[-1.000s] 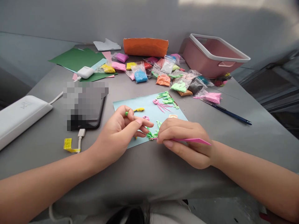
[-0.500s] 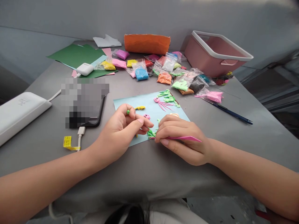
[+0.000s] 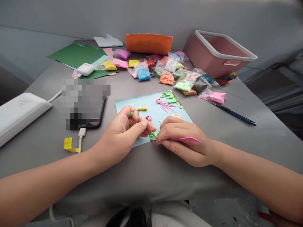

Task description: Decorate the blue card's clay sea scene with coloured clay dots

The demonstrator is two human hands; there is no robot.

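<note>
A light-blue sheet [image 3: 127,101] lies before me with clay sea figures on it: a pink octopus [image 3: 159,101], green seaweed [image 3: 174,100], a yellow figure [image 3: 142,109] and a small pink spotted figure [image 3: 148,118]. My left hand [image 3: 129,127] hovers over the sheet's left part, fingers curled, with a small piece of green clay [image 3: 131,114] tucked in a bent finger. Pinched in my right hand [image 3: 184,140] is a flat pink modelling tool [image 3: 188,139]. Its thin tip points left at the green clay plant [image 3: 153,136] on the near edge. My fingers hide part of the sheet.
Bags of coloured clay [image 3: 143,74] spread across the back, before an orange block-shaped object [image 3: 149,43]. A pink basket [image 3: 208,56] stands at back right, a dark-blue pen [image 3: 236,116] at right. Left are a phone [image 3: 94,118], power bank [image 3: 22,115], earbud case [image 3: 85,69] and green paper [image 3: 73,55].
Both hands stay almost in place. The pink tool's wide end has shifted slightly left and up in my right hand.
</note>
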